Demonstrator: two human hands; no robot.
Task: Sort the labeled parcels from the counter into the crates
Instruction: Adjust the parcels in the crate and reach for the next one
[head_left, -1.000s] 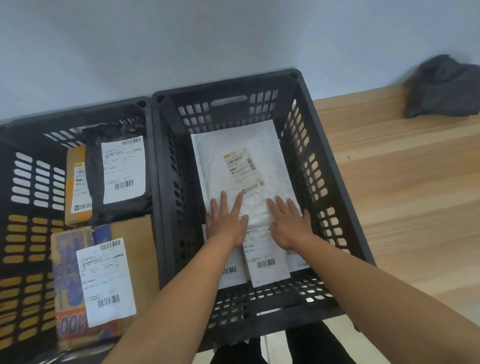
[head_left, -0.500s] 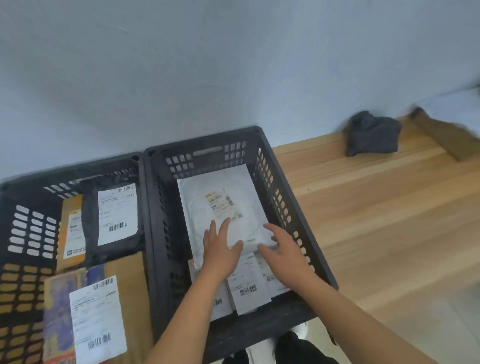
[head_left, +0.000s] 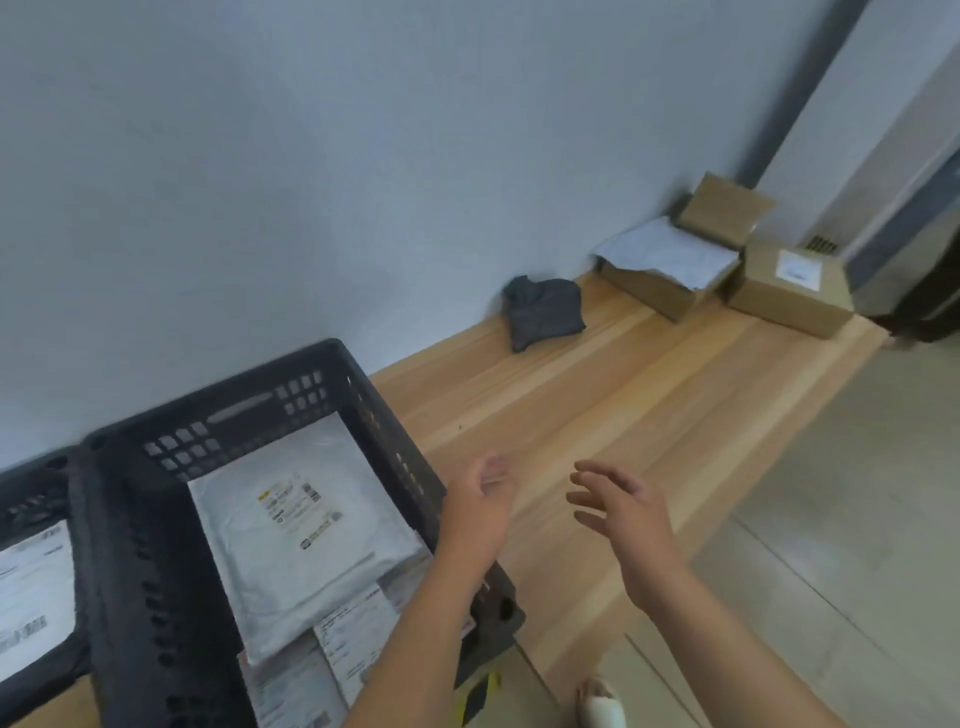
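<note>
Both hands, left (head_left: 480, 506) and right (head_left: 618, 506), hover empty with fingers spread at lower centre, above the surface (head_left: 649, 405) beside the crate (head_left: 374, 415).

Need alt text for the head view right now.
Both hands, left and right, hover open and empty over the wooden counter beside a black crate holding a white mailer; cardboard boxes sit at the far end.

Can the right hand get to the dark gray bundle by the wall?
Probably yes. The right hand is open and empty above the wooden counter, and nothing lies between it and the gray bundle, though it sits well ahead.
</note>
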